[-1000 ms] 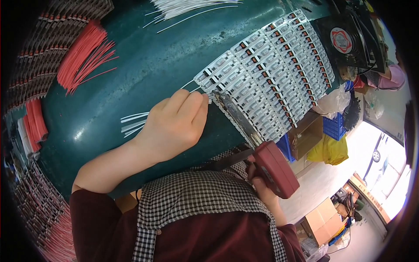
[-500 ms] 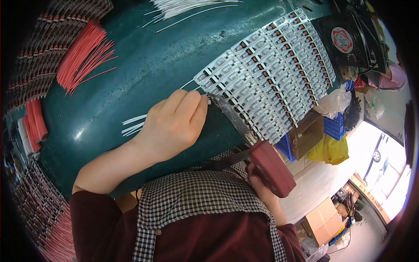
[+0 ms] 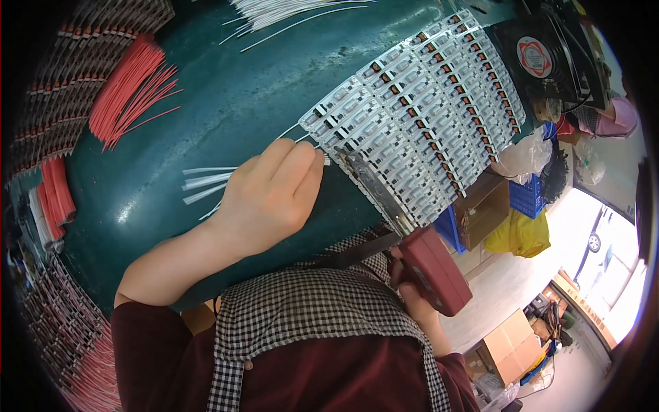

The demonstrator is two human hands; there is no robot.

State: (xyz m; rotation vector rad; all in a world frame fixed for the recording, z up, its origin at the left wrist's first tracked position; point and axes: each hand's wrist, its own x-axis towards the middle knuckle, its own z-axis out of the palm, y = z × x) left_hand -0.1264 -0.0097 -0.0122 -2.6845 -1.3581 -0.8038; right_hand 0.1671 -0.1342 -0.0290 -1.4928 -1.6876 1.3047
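My left hand [image 3: 271, 189] is closed around a small bundle of white wires [image 3: 206, 180], whose loose ends fan out to its left. Its fingertips sit at the near left corner of a large panel of small metal-framed parts [image 3: 419, 117]. My right hand [image 3: 416, 295], partly hidden, grips a maroon-bodied soldering gun [image 3: 434, 269] at the lower right. The tool's long metal shaft runs along the panel's near edge, its tip close to my left fingertips. What my left fingertips pinch exactly is hidden.
More white wires [image 3: 288, 12] lie at the far side of the green table [image 3: 226, 89]. Red wires [image 3: 127, 93] and stacked parts [image 3: 65, 82] line the left. A black fan [image 3: 535, 58] stands at far right, with a cardboard box [image 3: 486, 209] and yellow bag [image 3: 518, 233] nearer.
The loose wire ends behind my left hand have spread and swung, some blurred. The soldering gun's body has shifted slightly right and down, and more of its shaft shows beside the panel.
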